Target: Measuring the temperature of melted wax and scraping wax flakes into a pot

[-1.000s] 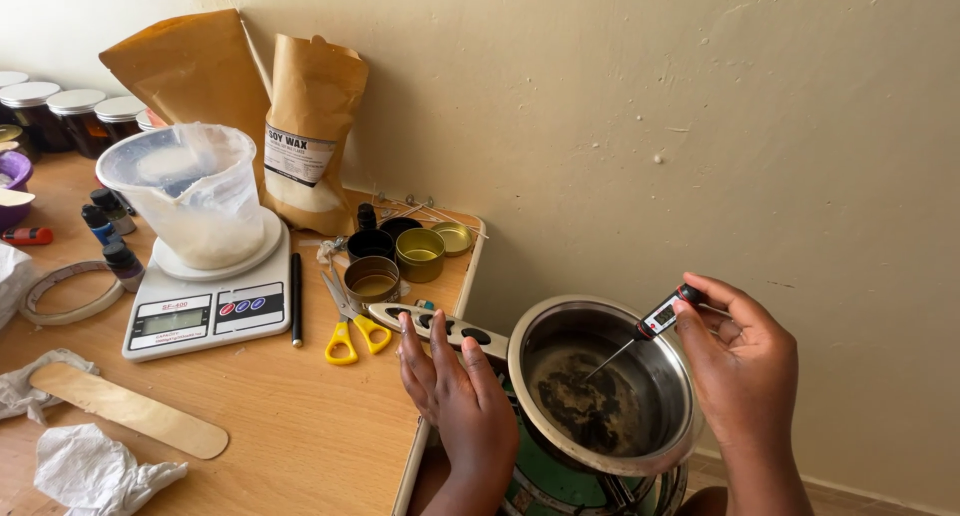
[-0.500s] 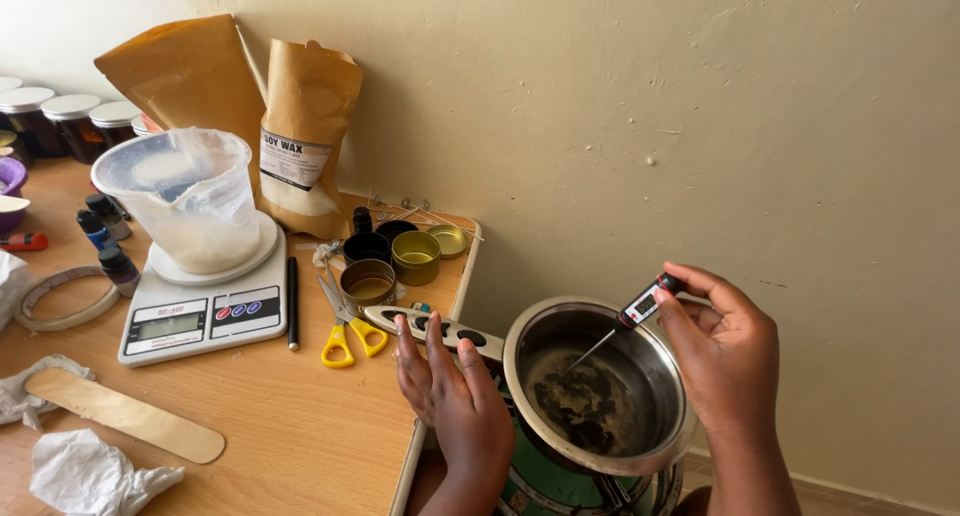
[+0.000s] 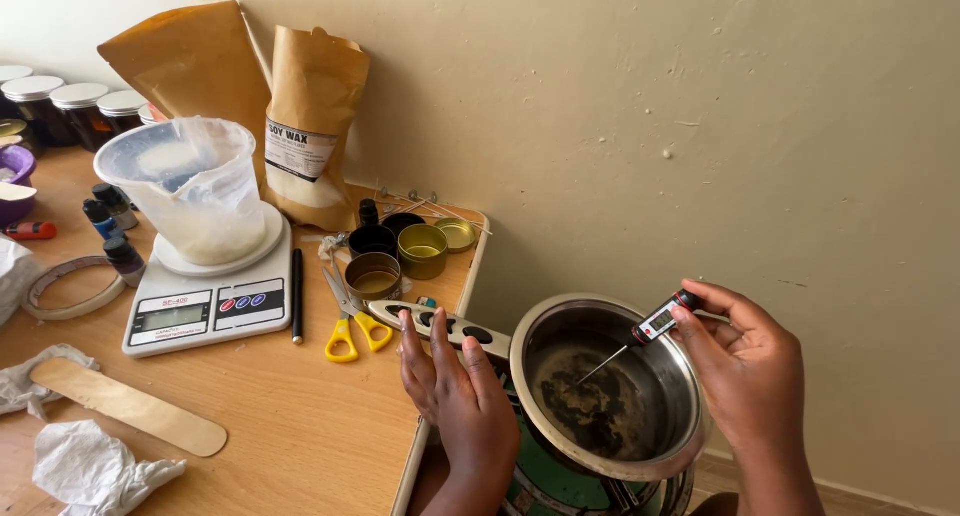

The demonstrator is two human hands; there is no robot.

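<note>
Two hands work here: your right hand (image 3: 745, 361) pinches a probe thermometer (image 3: 655, 324) over the steel pot (image 3: 605, 386), so keep its tip in the dark liquid, off the metal, while your open left hand (image 3: 450, 381) steadies the pot's handle (image 3: 440, 326).

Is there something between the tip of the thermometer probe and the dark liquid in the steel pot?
Nothing visible. The right hand holds the thermometer over the open steel pot; its thin probe slants down freely toward the dark liquid.
</note>
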